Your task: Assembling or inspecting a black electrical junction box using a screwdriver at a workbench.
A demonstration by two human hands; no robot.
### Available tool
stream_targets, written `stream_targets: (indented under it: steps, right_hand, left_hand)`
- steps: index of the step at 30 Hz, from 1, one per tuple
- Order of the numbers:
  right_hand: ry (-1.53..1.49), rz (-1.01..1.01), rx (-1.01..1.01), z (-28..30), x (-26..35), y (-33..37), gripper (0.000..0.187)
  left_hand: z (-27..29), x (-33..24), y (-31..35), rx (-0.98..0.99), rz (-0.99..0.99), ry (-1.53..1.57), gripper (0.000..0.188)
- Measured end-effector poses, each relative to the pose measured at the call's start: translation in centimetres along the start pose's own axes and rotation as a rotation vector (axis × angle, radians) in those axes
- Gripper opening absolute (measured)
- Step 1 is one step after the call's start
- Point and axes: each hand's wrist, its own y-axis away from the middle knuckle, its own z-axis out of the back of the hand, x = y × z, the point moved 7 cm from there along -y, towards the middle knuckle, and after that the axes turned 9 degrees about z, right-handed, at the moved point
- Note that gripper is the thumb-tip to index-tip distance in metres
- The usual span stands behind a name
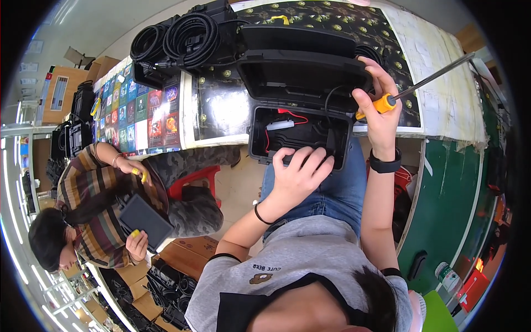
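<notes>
A black plastic case (253, 135) stands open at the table's near edge, its hinged lid (304, 77) tipped back. Inside lie a small white tubular piece (280, 125) with red wire (299, 117) and a black cable (327, 102). My left hand (301, 174) is closed over the near rim of the case, fingertips reaching inside. In my right hand (383, 119) is a screwdriver (384, 104) with an orange handle, its long metal shaft pointing up and right. The fingers of that hand are also by the lid's right edge, and I cannot tell whether they touch it.
Coiled black corrugated tubing (191, 40) rests on black cases at the back left. A yellow object (281, 20) lies behind the lid. To the left, a seated co-worker (105, 205) holds a dark case (145, 221). A green surface (442, 205) and a clear bottle (447, 276) are at right.
</notes>
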Motion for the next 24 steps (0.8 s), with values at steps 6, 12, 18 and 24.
stream_targets:
  steps: [6, 12, 18, 24]
  right_hand:
    - [0.008, 0.097, 0.1, -0.7, 0.9, -1.1, 0.03]
    - [0.097, 0.024, 0.117, -1.1, 1.6, -1.4, 0.012]
    - [0.086, -0.092, 0.062, -1.3, 1.6, -1.1, 0.012]
    - [0.037, -0.218, -0.011, -1.4, 0.5, -1.4, 0.014]
  left_hand:
    - [-0.8, 0.3, -3.5, 0.068, 0.069, -0.106, 0.022]
    - [-0.7, 1.5, -3.4, -0.207, -0.008, 0.12, 0.04]
    - [1.2, 5.4, 2.2, -0.536, 0.055, 0.192, 0.044]
    - [0.6, 10.9, 0.8, -0.433, 0.546, 0.417, 0.056]
